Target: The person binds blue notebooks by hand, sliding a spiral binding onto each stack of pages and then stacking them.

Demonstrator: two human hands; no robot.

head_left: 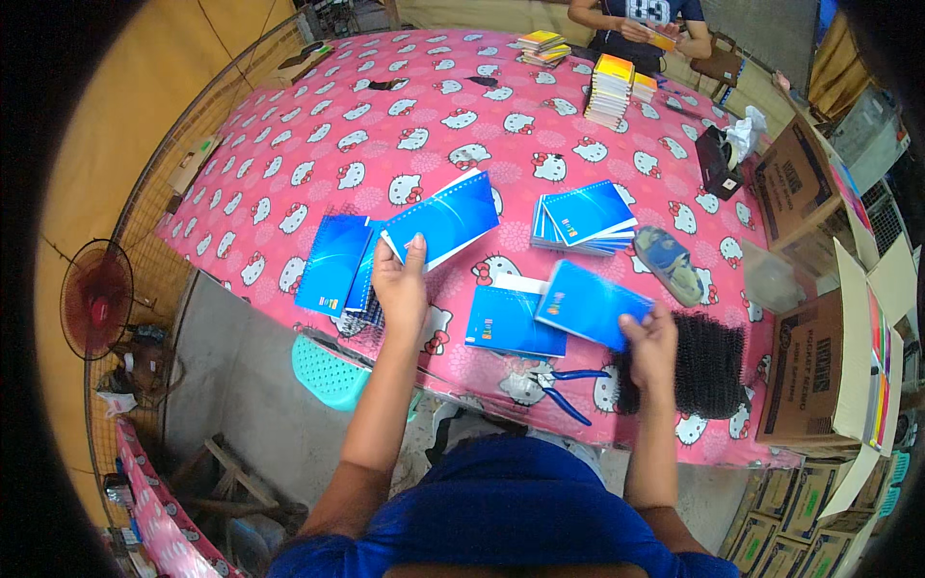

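Observation:
My left hand [403, 284] is closed on a blue-covered notepad [448, 220] with punched holes along its edge and white sheets behind it. My right hand [653, 345] grips a second blue notepad [590, 302] by its right end, slightly blurred. This one hangs over a blue pad stack [511, 321] on the table. Beyond it is a fanned pile of blue pads [583, 217]. Left of my left hand lie more blue pads [330, 262], partly over black wire mesh or coils. Blue-handled pliers [559, 385] rest near the table's front edge, below the right-hand pad.
Black spiral coils [711, 366] lie beside my right hand, near a camouflage-patterned pad [668, 265]. Cardboard boxes [805, 366] stand at the right. Yellow notebooks [610, 91] are stacked at the far side, where another person [646, 29] handles one. A teal stool [328, 371] stands below the pink-covered table [385, 144].

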